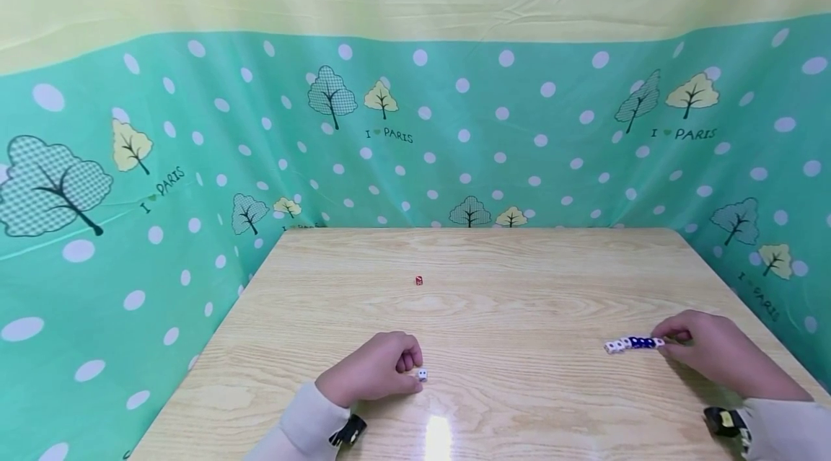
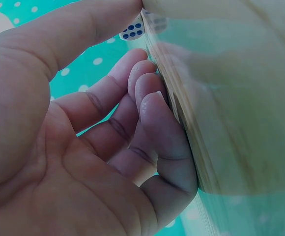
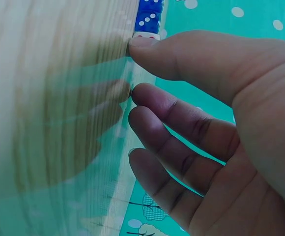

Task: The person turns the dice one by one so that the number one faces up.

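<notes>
A small white die (image 1: 423, 374) stands on the wooden table by the fingertips of my left hand (image 1: 379, 371). In the left wrist view, the thumb lies along the white die (image 2: 132, 32), and a gap shows between the die and the bent fingers. Over on the right, my right hand (image 1: 704, 345) pinches the white die (image 1: 659, 343) at the near-right end of a row. That row runs on leftward through several blue dice (image 1: 642, 342) to white dice (image 1: 614, 347). The right wrist view shows the thumb on the white end die (image 3: 147, 36), below the blue dice (image 3: 148, 20).
A red die (image 1: 418, 281) lies alone farther back on the wooden table (image 1: 506, 281). A green and yellow patterned curtain (image 1: 480, 115) hangs behind the table and along both sides. Light glares off the table's front.
</notes>
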Demonstrator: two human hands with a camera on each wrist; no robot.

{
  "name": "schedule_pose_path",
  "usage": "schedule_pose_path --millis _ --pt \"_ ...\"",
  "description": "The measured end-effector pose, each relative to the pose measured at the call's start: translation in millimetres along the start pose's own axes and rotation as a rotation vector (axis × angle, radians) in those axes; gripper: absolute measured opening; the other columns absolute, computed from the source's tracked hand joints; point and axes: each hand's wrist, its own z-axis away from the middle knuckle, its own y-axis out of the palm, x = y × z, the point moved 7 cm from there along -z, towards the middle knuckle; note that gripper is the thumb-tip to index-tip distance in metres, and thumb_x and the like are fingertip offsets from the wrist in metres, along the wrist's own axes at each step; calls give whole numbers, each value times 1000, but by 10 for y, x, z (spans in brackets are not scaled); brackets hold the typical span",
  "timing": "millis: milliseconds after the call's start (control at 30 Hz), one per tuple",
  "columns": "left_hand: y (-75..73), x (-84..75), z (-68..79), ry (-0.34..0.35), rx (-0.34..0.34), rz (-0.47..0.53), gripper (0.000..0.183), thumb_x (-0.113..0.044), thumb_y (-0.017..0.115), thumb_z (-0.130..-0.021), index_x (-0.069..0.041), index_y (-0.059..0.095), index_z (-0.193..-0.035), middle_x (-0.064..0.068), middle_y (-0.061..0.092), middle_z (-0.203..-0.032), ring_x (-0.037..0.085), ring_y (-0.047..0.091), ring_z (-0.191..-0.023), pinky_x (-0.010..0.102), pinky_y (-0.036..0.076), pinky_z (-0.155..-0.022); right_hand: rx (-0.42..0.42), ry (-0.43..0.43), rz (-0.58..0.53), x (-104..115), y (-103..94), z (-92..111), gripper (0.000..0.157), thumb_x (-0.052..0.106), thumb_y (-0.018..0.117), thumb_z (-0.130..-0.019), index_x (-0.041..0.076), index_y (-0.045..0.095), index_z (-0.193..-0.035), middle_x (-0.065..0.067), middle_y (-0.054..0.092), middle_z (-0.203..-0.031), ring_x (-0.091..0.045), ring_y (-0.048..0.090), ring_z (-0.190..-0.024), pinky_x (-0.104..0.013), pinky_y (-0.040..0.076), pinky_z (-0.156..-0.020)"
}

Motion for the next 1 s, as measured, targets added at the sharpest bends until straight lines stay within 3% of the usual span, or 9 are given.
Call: schedule_pose_path --millis 767,1000 --pt "-2 8 0 12 0 -1 23 -18 86 -83 -15 67 -94 -4 62 -86 7 56 -79 21 49 -73 15 16 -5 15 28 -7 23 16 83 -86 10 78 -107 -8 73 -101 -26 64 -91 -54 55 -78" --pt "12 20 -5 4 -2 3 23 -17 87 -82 -15 67 -94 -4 63 -86 7 55 -78 21 49 -73 -4 -59 -23 209 -49 3 36 15 84 -82 8 75 -117 -17 72 -116 -40 66 -105 -60 55 -84"
